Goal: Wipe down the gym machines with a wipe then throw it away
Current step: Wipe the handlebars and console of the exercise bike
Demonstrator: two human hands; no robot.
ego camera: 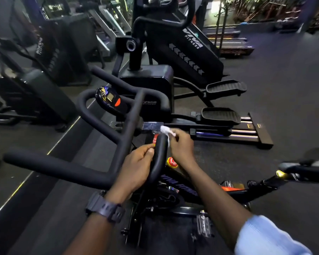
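A black spin bike stands right below me, its padded handlebar [66, 170] spreading left and forward. My right hand [180, 146] pinches a crumpled white wipe [165, 130] against the tip of the short right-hand grip [159, 153]. My left hand [136, 166], with a dark watch on the wrist, holds the left side of that same grip, fingers curled round it. The bike's small console [111, 100] with an orange button sits ahead on the bar.
A black elliptical trainer [173, 57] with two foot pedals [221, 115] stands just beyond the bike. More dark machines [50, 57] line the left side along a floor strip. A red and yellow knob [172, 162] sits under my right wrist. Dark rubber floor [283, 89] stretches right.
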